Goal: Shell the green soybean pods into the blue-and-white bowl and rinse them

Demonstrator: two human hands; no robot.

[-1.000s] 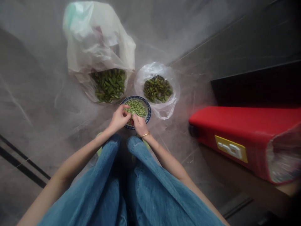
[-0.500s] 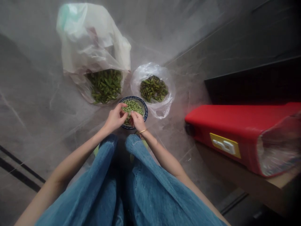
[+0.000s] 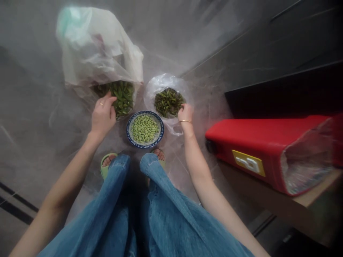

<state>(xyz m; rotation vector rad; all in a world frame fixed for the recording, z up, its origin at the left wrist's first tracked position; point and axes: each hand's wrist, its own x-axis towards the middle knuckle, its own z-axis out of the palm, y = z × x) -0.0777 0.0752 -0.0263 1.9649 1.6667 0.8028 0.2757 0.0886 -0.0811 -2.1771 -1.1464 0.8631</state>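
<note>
My left hand (image 3: pixel 104 114), a ring on one finger, is at the mouth of the large white plastic bag (image 3: pixel 99 46). Its thumb and fingers are apart, over the green bean pods (image 3: pixel 122 96) inside. On the right, my right hand (image 3: pixel 185 112) is over the near right rim of a smaller clear plastic bag (image 3: pixel 163 79), beside the darker pods (image 3: pixel 169 102) in it. Its fingers are bunched, and anything between them is hidden. Between the two bags and my feet stands a blue-and-white bowl (image 3: pixel 129 137) with shelled green beans (image 3: pixel 144 128).
A red bin-like container (image 3: pixel 257 137) with a yellow label and a plastic liner lies on its side on a wooden ledge (image 3: pixel 308 200) at right. My green slippers (image 3: pixel 104 172) and denim-covered knees are just below the bowl. Grey tile floor (image 3: pixel 45 117) surrounds everything.
Both hands have left the bowl and moved apart. My left hand went up and left to the white bag, my right hand up and right to the clear bag. The view shifted slightly.
</note>
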